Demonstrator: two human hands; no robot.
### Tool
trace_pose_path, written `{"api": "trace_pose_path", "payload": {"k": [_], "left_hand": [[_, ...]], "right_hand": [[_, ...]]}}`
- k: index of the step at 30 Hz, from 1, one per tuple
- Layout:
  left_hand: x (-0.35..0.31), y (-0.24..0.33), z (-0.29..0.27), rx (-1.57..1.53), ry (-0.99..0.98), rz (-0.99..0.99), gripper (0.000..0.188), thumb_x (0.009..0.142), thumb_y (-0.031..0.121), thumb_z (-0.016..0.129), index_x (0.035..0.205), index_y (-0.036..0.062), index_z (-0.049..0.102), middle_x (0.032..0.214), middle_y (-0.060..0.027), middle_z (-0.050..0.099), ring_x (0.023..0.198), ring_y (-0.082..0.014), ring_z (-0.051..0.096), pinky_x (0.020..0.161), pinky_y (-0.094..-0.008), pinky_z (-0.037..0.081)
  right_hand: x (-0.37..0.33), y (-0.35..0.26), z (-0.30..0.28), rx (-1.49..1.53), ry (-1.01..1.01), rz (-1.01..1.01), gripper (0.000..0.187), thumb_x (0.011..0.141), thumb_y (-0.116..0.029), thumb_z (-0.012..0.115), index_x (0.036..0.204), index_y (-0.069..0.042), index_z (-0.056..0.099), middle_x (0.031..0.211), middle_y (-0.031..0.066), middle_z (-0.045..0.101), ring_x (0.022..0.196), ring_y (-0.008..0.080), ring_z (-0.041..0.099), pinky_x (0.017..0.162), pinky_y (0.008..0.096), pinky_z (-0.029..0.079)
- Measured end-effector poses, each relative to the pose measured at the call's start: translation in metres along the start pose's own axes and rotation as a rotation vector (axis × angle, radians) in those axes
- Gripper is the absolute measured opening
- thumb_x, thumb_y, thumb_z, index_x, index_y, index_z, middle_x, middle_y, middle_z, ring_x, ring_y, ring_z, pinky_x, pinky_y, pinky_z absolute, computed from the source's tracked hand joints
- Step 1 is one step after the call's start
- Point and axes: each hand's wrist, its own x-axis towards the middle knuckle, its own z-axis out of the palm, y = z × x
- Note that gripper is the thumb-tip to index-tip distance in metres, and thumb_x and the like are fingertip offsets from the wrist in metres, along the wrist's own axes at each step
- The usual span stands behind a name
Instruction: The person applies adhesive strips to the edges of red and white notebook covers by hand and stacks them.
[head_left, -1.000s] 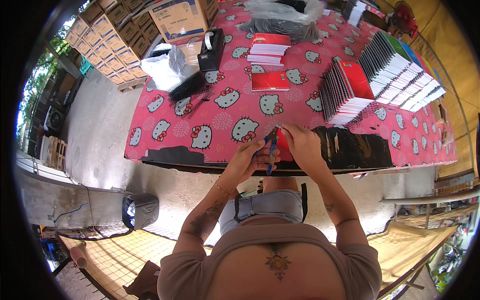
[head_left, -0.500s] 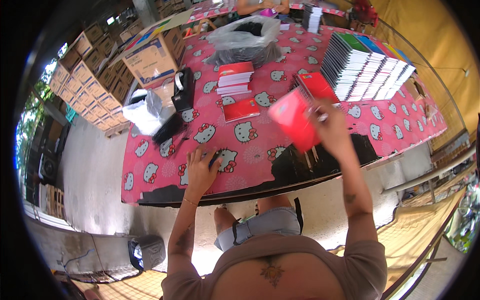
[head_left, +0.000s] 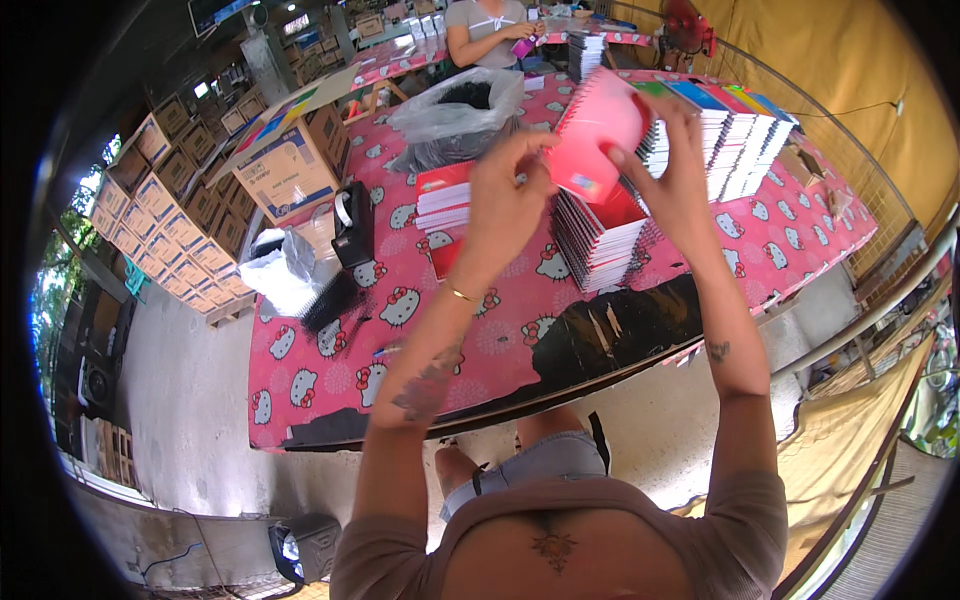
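A red spiral notebook [head_left: 598, 130] is raised above the table, tilted, with its coil along the left edge. My right hand [head_left: 680, 165] grips its right side, thumb against the cover. At the lower end of the coil, my left hand [head_left: 508, 185] pinches with thumb and forefinger; any small piece between them is too fine to see. Under the raised notebook stands a stack of red spiral notebooks [head_left: 600, 245]. Left of it, partly behind my left arm, is a pile of red notebooks [head_left: 440, 205], with a single red notebook [head_left: 445, 262] nearer me.
Tall notebook stacks [head_left: 735, 150] stand at the right. An open plastic bag [head_left: 455, 120] of black material, a black box-like holder [head_left: 354, 225], a white bag [head_left: 285, 268] with black coils and a pen [head_left: 388, 349] are on the left. A person [head_left: 490, 35] works across the table.
My right hand has lifted the red notebook up and away from me. My left hand has risen from the tabletop to the notebook's coil, leaving the pen behind. The view has tilted up.
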Motion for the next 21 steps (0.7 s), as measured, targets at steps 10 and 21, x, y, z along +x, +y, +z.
{"api": "trace_pose_path", "payload": {"k": [10, 21], "left_hand": [[-0.041, -0.069, 0.094, 0.432, 0.019, -0.064, 0.026, 0.088, 0.023, 0.07, 0.107, 0.0055, 0.073, 0.081, -0.0133, 0.067, 0.073, -0.0299, 0.068, 0.067, -0.0406, 0.053], [-0.01, -0.124, 0.133, -0.61, 0.263, -0.798, 0.06, 0.087, 0.022, 0.054, 0.133, -0.0124, 0.039, 0.128, -0.0312, 0.051, 0.12, -0.0403, 0.051, 0.102, -0.0468, 0.041]], "right_hand": [[-0.071, 0.12, 0.031, -0.025, -0.624, 0.458, 0.062, 0.085, -0.029, 0.075, 0.139, -0.004, 0.056, 0.121, 0.0248, 0.063, 0.104, 0.0358, 0.064, 0.093, 0.038, 0.049], [-0.074, 0.135, 0.045, 0.811, -0.56, 1.273, 0.081, 0.094, -0.041, 0.066, 0.156, -0.004, 0.029, 0.146, 0.0168, 0.051, 0.133, 0.0235, 0.05, 0.112, 0.0347, 0.037]]}}
